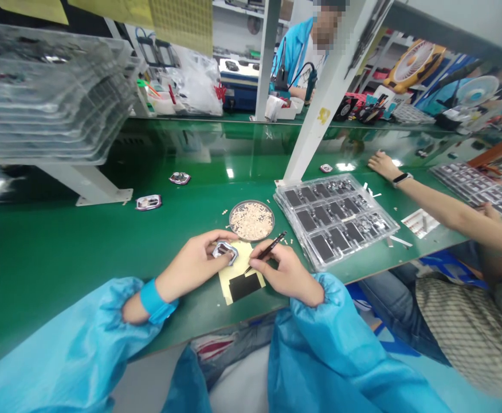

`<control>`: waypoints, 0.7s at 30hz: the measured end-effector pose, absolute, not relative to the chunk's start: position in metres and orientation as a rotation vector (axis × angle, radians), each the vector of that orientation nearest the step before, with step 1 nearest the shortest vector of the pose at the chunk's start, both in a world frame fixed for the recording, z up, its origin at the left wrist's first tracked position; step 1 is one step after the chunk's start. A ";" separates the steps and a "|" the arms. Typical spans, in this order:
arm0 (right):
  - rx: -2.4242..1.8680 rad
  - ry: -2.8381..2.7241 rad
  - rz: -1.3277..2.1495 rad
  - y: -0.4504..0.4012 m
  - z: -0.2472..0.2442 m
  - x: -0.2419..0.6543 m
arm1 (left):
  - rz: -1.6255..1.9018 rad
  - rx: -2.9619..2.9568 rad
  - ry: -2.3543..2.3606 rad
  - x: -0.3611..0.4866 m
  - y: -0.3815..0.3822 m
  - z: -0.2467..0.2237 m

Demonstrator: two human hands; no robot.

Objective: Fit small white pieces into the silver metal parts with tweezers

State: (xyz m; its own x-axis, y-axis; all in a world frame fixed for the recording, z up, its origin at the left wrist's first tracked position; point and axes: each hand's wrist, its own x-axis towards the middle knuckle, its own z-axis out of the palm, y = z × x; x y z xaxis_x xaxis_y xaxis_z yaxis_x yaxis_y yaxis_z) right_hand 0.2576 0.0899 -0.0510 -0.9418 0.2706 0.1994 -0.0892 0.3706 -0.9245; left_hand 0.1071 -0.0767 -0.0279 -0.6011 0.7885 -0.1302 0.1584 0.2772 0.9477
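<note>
Between thumb and fingers, my left hand holds a small pale-framed device part over the left side of a yellow sheet. My right hand is closed around black tweezers, whose tips point down to the sheet just above a black rectangle lying on it. A round dish full of small beige pieces stands just beyond both hands. The tweezer tips are too small to show whether they pinch anything.
Stacked clear trays with dark parts lie to the right. Similar device parts rest on the green table. A white post rises behind the trays. Another stack stands at upper left. A person's arm reaches in at right.
</note>
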 end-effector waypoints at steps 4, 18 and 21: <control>-0.151 -2.318 1.592 0.090 -0.051 0.258 | 1.323 0.768 1.918 0.105 -0.079 -0.023; -0.125 -2.322 1.587 0.090 -0.052 0.259 | 1.257 0.778 1.857 0.107 -0.080 -0.024; -0.124 -2.323 1.594 0.090 -0.052 0.259 | 1.235 0.787 1.841 0.109 -0.079 -0.025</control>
State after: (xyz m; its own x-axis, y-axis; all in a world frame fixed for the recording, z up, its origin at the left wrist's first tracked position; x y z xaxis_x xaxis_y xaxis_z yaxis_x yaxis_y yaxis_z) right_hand 0.2591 0.0900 -0.0521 -0.9451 0.2488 0.2117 -0.1080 0.3737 -0.9213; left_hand 0.1091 -0.0789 -0.0253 -0.5138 0.8188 -0.2562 0.0733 0.3394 0.9378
